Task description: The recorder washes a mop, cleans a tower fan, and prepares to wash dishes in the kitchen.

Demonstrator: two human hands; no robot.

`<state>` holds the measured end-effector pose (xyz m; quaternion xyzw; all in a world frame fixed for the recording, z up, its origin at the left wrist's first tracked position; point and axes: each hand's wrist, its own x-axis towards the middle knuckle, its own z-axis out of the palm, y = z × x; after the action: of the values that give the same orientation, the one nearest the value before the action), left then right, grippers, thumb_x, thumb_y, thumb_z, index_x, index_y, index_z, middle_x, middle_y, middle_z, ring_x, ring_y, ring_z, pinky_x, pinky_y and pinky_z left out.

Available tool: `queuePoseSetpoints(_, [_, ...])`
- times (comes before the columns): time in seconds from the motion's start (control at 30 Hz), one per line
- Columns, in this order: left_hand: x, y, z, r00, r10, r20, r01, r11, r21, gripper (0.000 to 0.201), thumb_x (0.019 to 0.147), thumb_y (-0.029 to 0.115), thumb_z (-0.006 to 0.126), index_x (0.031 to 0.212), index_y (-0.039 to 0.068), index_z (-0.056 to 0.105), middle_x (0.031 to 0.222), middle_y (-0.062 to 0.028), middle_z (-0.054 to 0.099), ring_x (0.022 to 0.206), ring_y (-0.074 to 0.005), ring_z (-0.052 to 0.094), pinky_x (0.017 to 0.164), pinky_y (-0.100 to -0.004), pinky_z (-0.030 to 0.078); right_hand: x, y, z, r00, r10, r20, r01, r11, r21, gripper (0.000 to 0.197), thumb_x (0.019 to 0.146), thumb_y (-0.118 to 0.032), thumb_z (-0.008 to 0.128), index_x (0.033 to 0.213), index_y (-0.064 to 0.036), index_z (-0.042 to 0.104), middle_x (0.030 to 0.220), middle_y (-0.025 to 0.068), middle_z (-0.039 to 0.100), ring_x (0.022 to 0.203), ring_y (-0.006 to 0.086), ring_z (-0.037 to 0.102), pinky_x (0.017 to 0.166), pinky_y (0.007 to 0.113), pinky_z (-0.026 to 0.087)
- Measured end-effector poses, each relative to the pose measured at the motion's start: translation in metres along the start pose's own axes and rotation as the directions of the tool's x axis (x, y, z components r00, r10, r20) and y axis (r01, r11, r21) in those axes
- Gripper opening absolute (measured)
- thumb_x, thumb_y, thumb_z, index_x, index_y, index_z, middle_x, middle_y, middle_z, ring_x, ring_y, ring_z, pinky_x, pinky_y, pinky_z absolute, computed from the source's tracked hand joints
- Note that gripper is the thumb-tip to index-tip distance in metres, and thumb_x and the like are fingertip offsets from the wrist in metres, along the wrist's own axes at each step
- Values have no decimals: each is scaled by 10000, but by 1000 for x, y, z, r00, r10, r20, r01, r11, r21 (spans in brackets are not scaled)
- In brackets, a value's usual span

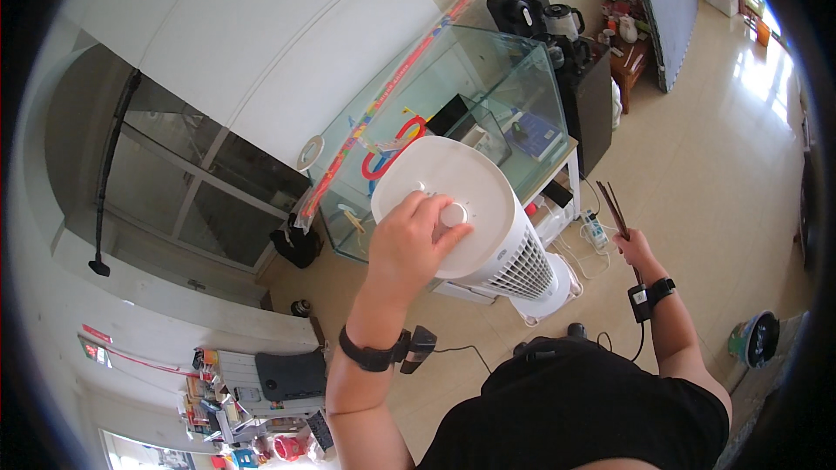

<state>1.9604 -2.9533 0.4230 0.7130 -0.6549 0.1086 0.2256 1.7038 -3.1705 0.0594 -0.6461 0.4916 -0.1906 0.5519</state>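
A white tower fan [470,172] stands in front of me, its round top facing up and its slatted grille turned to the right. My left hand [407,239] is closed on the white round knob [453,214] on that top, thumb on one side and fingers on the other. A smaller white knob [420,186] sits just beyond my fingers. Out to the right, away from the fan, my right hand [637,250] is closed around several thin dark brown sticks [615,206]. They look like chopsticks and point away from me.
Behind the fan stands a glass tank [514,78] with a long red-patterned strip [383,100] across it. A power strip [595,231] and loose white cables lie on the floor right of the fan. A bin [754,339] stands at the far right. Black cables run from both wrist straps.
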Motion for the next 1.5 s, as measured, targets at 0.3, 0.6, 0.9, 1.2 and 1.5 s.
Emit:
queuePoseSetpoints(0.3, [-18, 2, -3, 998, 15, -58, -12, 998, 57, 356, 682, 226, 659, 988, 74, 563, 714, -59, 488, 637, -189, 521, 548, -284, 428, 14, -41, 6, 987, -159, -5, 158, 984, -80, 204, 754, -213, 556, 664, -37, 507, 516, -4, 466, 430, 84, 415, 394, 257, 337])
queuePoseSetpoints(0.6, [-8, 4, -13, 996, -21, 87, 18, 999, 29, 275, 696, 191, 636, 935, 75, 567, 790, -75, 502, 682, -246, 531, 579, -315, 432, 25, -40, 33, 978, -187, 87, 190, 981, -26, 199, 750, -206, 562, 652, -42, 507, 510, -10, 467, 462, 75, 433, 435, 248, 346])
queuePoseSetpoints(0.9, [-13, -1, -7, 998, -61, -9, 61, 998, -2, 290, 652, 202, 677, 872, 47, 572, 777, -72, 506, 667, -241, 532, 569, -317, 432, 27, -57, 30, 982, -169, 86, 173, 985, -30, 195, 747, -176, 556, 638, -21, 509, 508, 10, 476, 470, 94, 450, 443, 276, 362])
queuePoseSetpoints(1.2, [-78, -35, -7, 897, -121, -425, 81, 991, -111, 145, 774, 32, 461, 835, 5, 589, 677, -84, 520, 581, -222, 505, 519, -291, 396, -1, -156, 9, 964, -218, 154, 196, 969, 150, 149, 745, -137, 576, 689, 0, 559, 547, -3, 513, 442, 67, 419, 384, 249, 309])
queuePoseSetpoints(1.5, [-118, -42, 62, 924, -380, -47, 334, 859, -387, 520, 806, 211, 510, 1229, -18, 312, 1136, -174, 432, 979, -268, 472, 827, -347, 385, -26, -252, 18, 740, -558, 376, 341, 793, 506, 397, 760, -93, 575, 1133, 3, 477, 1016, 46, 576, 445, 4, 344, 388, 162, 286])
